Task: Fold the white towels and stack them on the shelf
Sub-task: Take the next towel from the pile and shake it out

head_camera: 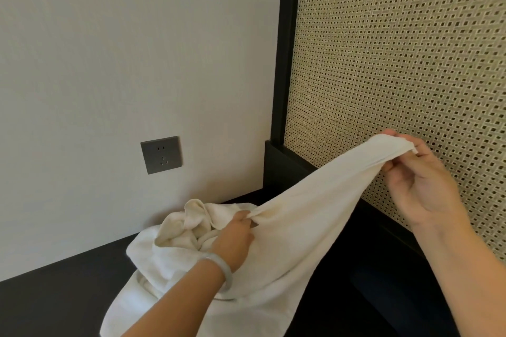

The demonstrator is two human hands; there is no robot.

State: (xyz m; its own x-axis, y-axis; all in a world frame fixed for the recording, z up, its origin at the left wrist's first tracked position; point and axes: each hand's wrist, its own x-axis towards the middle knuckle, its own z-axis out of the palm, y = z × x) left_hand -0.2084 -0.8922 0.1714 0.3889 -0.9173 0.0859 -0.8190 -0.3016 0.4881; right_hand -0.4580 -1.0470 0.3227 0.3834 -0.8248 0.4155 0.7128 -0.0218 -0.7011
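White terry towel (315,213) is pinched by the left hand (235,238) and by the raised right hand (421,183), probably so an edge gets pulled straight for folding.

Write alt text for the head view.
A white towel is stretched between the right hand, pinching a raised corner, and the left hand, gripping it lower, above a crumpled white heap on a dark surface. Behind: a wall with a socket and a woven cane panel.
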